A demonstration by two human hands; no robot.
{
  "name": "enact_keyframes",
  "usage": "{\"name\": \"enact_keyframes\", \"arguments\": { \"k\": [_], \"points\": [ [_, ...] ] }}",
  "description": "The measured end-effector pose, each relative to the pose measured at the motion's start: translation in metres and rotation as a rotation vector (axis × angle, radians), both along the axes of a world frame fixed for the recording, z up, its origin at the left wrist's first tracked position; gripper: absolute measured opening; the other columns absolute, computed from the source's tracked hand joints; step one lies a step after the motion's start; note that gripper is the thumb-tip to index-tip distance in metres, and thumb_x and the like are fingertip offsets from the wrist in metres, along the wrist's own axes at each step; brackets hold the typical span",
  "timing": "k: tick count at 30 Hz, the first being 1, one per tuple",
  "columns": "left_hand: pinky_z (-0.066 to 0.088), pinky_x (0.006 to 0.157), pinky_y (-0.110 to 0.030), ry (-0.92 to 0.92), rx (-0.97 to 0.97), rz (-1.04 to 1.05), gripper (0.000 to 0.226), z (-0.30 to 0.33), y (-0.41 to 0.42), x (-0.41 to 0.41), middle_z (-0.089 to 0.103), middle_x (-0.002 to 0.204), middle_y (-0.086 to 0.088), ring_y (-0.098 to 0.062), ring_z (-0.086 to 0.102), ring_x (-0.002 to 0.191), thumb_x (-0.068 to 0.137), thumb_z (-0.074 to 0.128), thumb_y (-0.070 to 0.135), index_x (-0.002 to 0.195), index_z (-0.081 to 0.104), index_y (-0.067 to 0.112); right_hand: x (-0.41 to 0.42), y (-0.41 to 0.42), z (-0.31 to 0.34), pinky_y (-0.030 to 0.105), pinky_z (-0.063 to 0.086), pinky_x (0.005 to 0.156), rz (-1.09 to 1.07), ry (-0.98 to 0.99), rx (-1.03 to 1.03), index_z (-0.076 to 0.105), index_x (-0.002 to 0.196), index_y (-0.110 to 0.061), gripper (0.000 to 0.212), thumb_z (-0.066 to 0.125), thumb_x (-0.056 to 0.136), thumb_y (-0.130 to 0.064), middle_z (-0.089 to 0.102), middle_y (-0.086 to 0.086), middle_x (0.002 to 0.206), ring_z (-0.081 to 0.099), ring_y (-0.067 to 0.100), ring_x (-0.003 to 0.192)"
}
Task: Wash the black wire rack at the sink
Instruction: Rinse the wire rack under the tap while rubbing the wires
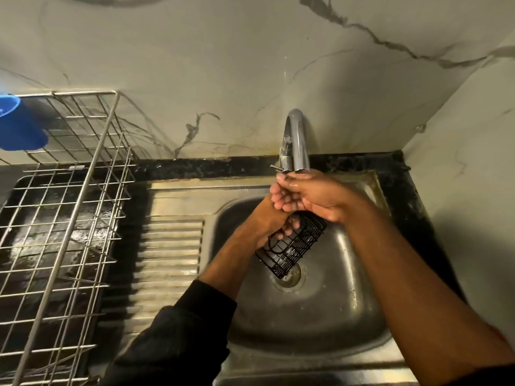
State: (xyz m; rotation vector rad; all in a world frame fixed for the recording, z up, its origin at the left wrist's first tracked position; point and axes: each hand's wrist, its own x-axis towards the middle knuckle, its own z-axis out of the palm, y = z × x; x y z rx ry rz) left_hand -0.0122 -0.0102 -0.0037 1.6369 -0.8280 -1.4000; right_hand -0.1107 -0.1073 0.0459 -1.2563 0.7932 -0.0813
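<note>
Fingers of the left hand curl round the top end of the rack, held slanting over the drain at frame centre. Right hand lies over it under the tap, fingers curled; whether they grip wire I cannot tell. Rack looks light, stiff and wet-slippery; best held by its rim. Sink walls sit close; open room lies lower right.

Your left hand grips the black wire rack. Your right hand lies across it, fingers curled, both arms reaching far.
</note>
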Motion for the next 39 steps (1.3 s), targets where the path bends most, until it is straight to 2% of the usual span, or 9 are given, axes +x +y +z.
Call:
{"name": "enact_keyframes", "arguments": {
  "k": [9,14,16,18,21,23,27,35,39],
  "points": [
    [0.029,0.036,-0.018,-0.1,0.068,-0.306,0.044,0.0,-0.041,0.005,0.068,0.063,-0.006,-0.011,0.043,0.036,0.104,0.049,0.051,0.099,0.069,0.012,-0.055,-0.016,-0.027,0.025,0.052,0.078,-0.315,0.232,-0.664,0.073,0.101,-0.022,0.029,0.048,0.103,-0.039,0.072,-0.01,0.093,0.065,-0.001,0.084],
    [0.029,0.038,-0.018,-0.188,0.125,-0.33,0.039,0.01,-0.056,0.006,0.069,0.07,-0.007,-0.011,0.05,0.041,0.102,0.052,0.048,0.094,0.071,0.014,-0.065,0.001,-0.061,0.034,0.053,0.092,-0.186,0.388,-0.586,0.072,0.107,-0.041,0.062,0.027,0.091,-0.08,0.071,-0.013,0.097,0.064,0.011,0.097],
    [0.035,0.037,-0.018,-0.197,0.099,-0.311,0.04,0.01,-0.056,0.006,0.071,0.073,-0.008,-0.01,0.053,0.043,0.103,0.054,0.045,0.093,0.072,0.011,-0.061,0.01,-0.061,0.008,0.049,0.075,-0.284,0.299,-0.577,0.074,0.111,-0.032,0.054,0.032,0.099,-0.065,0.07,-0.012,0.094,0.064,0.005,0.089],
    [0.041,0.038,-0.02,-0.194,0.057,-0.228,0.037,0.007,-0.054,0.004,0.074,0.077,-0.01,-0.013,0.056,0.045,0.102,0.056,0.044,0.089,0.072,0.013,-0.055,0.015,-0.059,0.001,0.046,0.067,-0.321,0.212,-0.473,0.073,0.113,-0.019,0.05,0.037,0.103,-0.052,0.071,-0.01,0.089,0.064,0.0,0.084],
    [0.054,0.05,-0.028,-0.38,-0.08,0.037,0.037,-0.001,-0.051,-0.007,0.071,0.066,-0.004,-0.013,0.064,0.049,0.1,0.06,0.043,0.075,0.07,0.016,-0.046,0.023,-0.066,0.039,0.056,0.093,-0.399,0.123,-0.354,0.075,0.106,-0.021,0.06,0.039,0.092,-0.068,0.076,0.003,0.097,0.071,0.02,0.098],
    [0.058,0.057,-0.035,-0.41,-0.227,0.17,0.045,-0.004,-0.049,-0.016,0.071,0.064,-0.008,-0.023,0.068,0.055,0.097,0.062,0.047,0.072,0.07,0.01,-0.044,0.023,-0.067,0.037,0.054,0.092,-0.473,0.094,-0.34,0.074,0.102,-0.025,0.054,0.037,0.094,-0.064,0.076,0.0,0.101,0.068,0.014,0.102],
    [0.045,0.04,-0.03,-0.19,-0.299,0.311,0.045,-0.001,-0.048,-0.029,0.062,0.056,-0.009,-0.02,0.053,0.04,0.101,0.058,0.038,0.086,0.069,-0.003,-0.044,0.024,-0.067,0.031,0.047,0.08,-0.547,0.093,-0.29,0.073,0.091,-0.021,0.054,0.038,0.098,-0.062,0.075,-0.001,0.091,0.065,0.013,0.085],
    [0.023,0.035,-0.02,0.43,-0.078,0.548,0.016,0.014,-0.057,-0.023,0.041,0.055,0.005,-0.005,0.032,0.038,0.107,0.038,0.017,0.097,0.048,0.009,-0.052,0.03,-0.073,0.041,0.047,0.094,-0.589,0.091,-0.221,0.066,0.094,-0.003,0.076,0.045,0.086,-0.075,0.067,0.009,0.089,0.061,0.022,0.088],
    [0.026,0.037,-0.019,0.41,-0.06,0.557,0.004,0.022,-0.057,-0.023,0.05,0.061,0.004,-0.004,0.036,0.043,0.102,0.056,0.014,0.099,0.056,0.015,-0.049,0.031,-0.067,0.036,0.045,0.086,-0.609,0.065,-0.212,0.066,0.098,0.0,0.074,0.044,0.088,-0.07,0.059,0.017,0.084,0.054,0.018,0.084]
  ]
}}
